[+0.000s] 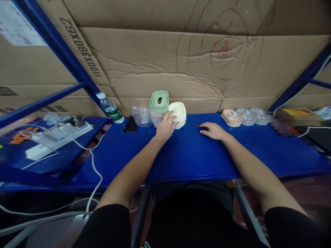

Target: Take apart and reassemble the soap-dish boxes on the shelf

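Note:
My left hand (166,128) is at a stack of cream plastic dishes, its thumb and fingers closed on the near-left rim of the top cream dish (179,109). Just behind that hand stands a taller stack, with a green plastic piece (159,100) with a dark oblong hole on top and pinkish and grey pieces below, partly hidden by my fingers. Clear plastic bowls (141,116) are stacked to its left. My right hand (212,131) rests palm down on the blue table (196,158), fingers stretched out, holding nothing.
A water bottle (110,108) and a black wedge-shaped object (130,124) stand at the left. Toward the right are a pink lidded box (232,118) and two translucent ones (245,117). A white power strip (59,139) with cables lies far left; cardboard (144,62) backs the table.

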`<state>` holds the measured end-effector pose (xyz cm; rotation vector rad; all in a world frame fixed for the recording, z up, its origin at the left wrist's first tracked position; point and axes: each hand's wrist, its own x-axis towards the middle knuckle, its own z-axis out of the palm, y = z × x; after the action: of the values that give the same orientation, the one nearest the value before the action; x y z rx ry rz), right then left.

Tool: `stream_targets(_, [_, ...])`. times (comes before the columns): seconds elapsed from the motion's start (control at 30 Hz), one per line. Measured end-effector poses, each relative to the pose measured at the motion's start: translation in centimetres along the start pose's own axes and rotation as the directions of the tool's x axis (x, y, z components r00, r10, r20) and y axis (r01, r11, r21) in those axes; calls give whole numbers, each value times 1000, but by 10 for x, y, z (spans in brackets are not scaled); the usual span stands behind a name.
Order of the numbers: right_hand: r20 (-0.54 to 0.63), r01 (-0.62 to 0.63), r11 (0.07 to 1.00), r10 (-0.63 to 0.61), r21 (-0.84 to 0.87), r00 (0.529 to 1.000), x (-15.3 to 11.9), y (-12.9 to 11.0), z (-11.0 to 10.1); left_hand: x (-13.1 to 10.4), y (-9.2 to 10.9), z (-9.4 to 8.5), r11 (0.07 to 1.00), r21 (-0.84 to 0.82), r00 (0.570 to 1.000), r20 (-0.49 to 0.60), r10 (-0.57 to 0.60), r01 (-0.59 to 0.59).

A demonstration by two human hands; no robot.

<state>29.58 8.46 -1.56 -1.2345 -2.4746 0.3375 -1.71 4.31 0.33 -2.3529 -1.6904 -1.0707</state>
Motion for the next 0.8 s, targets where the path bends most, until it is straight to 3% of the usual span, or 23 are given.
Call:
stream_targets(0.2, [-25,-20,997,22,73,999,-1,0,0,-2,5,-5,996,-64,997,-34,63,-65])
stream_targets(0.3, [-29,-114,939,131,325,991,0,0,1,-8,12,-8,987,-89,991,-26,132,-134])
stream_targets(0.43, [10,-217,614,323,758,946,4,-3,-2,-23,24,-6,935,-207,957,-38,288,-289])
stream_targets(0.5, [21,-194,454,359,869,933,6,-5,-5,-30,30,-5,891,-296,933,-7,359,-345])
stream_targets(0.57, [70,-207,373,349,905,935,5,-6,-8,-34,34,-5,861,-367,911,74,405,-353])
stream_targets(0.63, [134,-252,407,297,878,945,3,-7,-9,-35,36,-6,866,-390,896,180,406,-314])
stream_targets(0.73, [241,-316,610,204,727,949,-1,-8,-8,-35,34,-8,909,-341,873,337,354,-237])
stream_targets(0.8, [280,-324,729,187,602,941,-3,-10,-7,-35,32,-7,927,-283,849,399,347,-246])
